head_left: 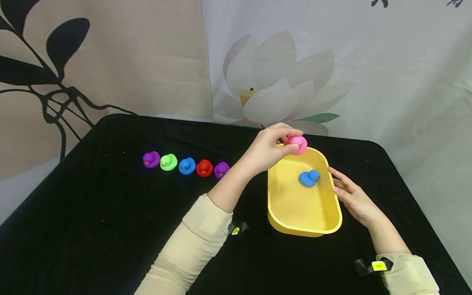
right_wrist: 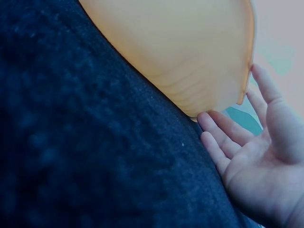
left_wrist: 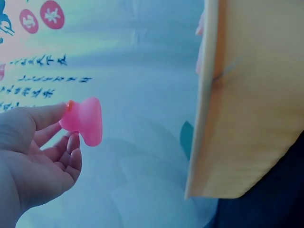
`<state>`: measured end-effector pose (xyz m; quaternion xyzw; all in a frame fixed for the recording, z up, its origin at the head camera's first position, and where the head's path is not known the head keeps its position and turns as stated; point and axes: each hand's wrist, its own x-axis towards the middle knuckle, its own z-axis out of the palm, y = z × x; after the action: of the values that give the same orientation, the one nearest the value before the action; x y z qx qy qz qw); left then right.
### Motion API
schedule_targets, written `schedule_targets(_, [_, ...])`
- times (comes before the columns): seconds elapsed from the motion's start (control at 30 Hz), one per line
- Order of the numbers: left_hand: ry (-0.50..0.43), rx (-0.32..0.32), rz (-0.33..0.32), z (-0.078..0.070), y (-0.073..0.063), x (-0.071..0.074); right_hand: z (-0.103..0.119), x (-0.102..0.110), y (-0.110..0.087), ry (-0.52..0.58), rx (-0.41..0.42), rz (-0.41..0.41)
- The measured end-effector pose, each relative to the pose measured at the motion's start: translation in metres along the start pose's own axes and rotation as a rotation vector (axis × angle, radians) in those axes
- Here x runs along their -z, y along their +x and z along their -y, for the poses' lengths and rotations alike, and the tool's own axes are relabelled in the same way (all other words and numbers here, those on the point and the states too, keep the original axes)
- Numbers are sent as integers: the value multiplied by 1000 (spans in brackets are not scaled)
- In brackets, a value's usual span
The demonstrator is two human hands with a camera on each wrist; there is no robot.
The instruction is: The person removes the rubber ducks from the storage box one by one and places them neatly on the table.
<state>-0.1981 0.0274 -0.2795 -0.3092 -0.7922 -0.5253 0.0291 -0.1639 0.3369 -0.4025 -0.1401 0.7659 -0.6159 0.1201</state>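
Observation:
Between thumb and fingers, my left hand [head_left: 270, 145] pinches a pink rubber duck [head_left: 297, 145] above the far end of a yellow plastic tub [head_left: 292, 210]. The left wrist view shows the same duck [left_wrist: 85, 121] held at the fingertips, apart from the tub's wall [left_wrist: 247, 118]. A blue rubber duck [head_left: 308, 178] lies inside the tub. On the tub's right side, my right hand [head_left: 357, 199] touches the rim and outer wall with extended fingers, also seen in the right wrist view, where the hand [right_wrist: 261, 152] meets the tub wall [right_wrist: 190, 57].
Left of the tub, a row of rubber ducks stands on the black cloth [head_left: 100, 229]: purple [head_left: 151, 159], green [head_left: 168, 162], blue [head_left: 187, 165], red [head_left: 204, 168] and another purple one [head_left: 221, 169] beside my left forearm. A printed curtain [head_left: 153, 53] hangs behind the table.

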Motion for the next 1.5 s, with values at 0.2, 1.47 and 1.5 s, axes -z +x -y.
schedule_targets(0.2, [11,-20,2,-5,-11,16,0,0,0,-7,-9,7])
schedule_targets(1.47, [197,-50,-178,10,-78,117,-1,1,1,-15,3,8])
schedule_targets(1.5, [207,-43,-180,12,-79,120,-1,1,1,-13,5,7])
